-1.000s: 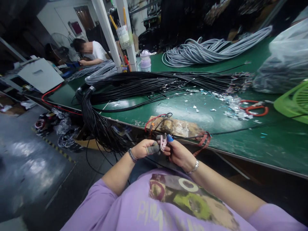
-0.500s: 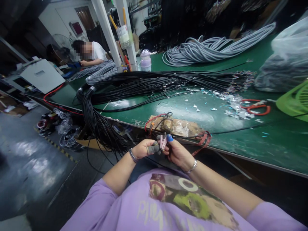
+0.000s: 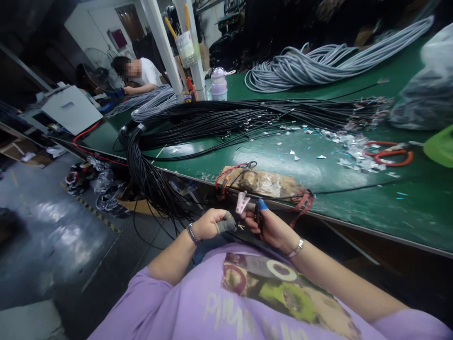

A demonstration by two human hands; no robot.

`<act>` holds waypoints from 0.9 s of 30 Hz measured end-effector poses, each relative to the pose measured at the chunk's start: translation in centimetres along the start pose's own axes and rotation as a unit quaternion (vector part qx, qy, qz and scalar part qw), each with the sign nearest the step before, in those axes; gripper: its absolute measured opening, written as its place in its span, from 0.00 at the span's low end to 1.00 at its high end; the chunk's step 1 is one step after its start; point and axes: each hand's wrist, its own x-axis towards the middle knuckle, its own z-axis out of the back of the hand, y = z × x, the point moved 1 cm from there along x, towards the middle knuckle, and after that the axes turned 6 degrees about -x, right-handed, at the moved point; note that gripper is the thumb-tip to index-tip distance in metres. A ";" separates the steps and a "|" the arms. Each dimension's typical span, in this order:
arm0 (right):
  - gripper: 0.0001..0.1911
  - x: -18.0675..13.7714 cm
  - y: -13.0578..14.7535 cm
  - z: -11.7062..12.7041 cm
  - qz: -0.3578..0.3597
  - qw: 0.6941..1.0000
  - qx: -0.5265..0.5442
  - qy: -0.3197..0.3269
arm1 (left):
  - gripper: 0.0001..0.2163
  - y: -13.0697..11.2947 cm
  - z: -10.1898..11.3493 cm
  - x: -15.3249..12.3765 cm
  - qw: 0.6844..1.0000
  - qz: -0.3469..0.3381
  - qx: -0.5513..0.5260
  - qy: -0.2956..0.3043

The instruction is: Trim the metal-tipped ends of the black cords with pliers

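My left hand (image 3: 216, 224), with grey covers on its fingers, is closed in a pinch just off the bench's front edge. Thin wire ends (image 3: 240, 227) poke out past its fingertips. To its right, my right hand (image 3: 271, 227) has a blue cover on the thumb. Its fingers are curled around a dark, slim object (image 3: 260, 219), mostly hidden by the hand. A pale pink clothes peg (image 3: 242, 204) stands between the hands, close to the right fingertips; I cannot tell whether they touch it. Behind it lies a worn wooden block (image 3: 267, 183) at the edge.
Black cables (image 3: 212, 120) lie along the green bench (image 3: 198, 167) and hang over its front. Red-handled scissors (image 3: 392, 155) lie right, beside foil scraps (image 3: 354, 148). Grey cables (image 3: 300, 71), a lidded bottle (image 3: 218, 85) and a plastic bag (image 3: 424, 94) are farther back. A person (image 3: 143, 75) sits far left.
My hands have moved apart; wire ends now show at the left fingertips. The peg, earlier between the fingers of both hands, is now in plain sight. The view has shifted slightly.
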 end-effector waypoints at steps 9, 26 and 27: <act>0.27 -2.0 1.1 -0.1 0.007 0.981 -0.186 0.056 | 0.27 -0.3 -0.1 -0.7 0.998 -0.020 0.063 -0.020; 0.24 -4.8 11.6 2.7 0.164 0.842 -0.503 0.103 | 0.13 8.0 6.5 -8.3 0.780 0.378 0.494 -0.073; 0.23 -4.5 12.5 3.2 0.186 0.832 -0.518 0.076 | 0.14 8.0 6.7 -8.6 0.776 0.382 0.497 -0.074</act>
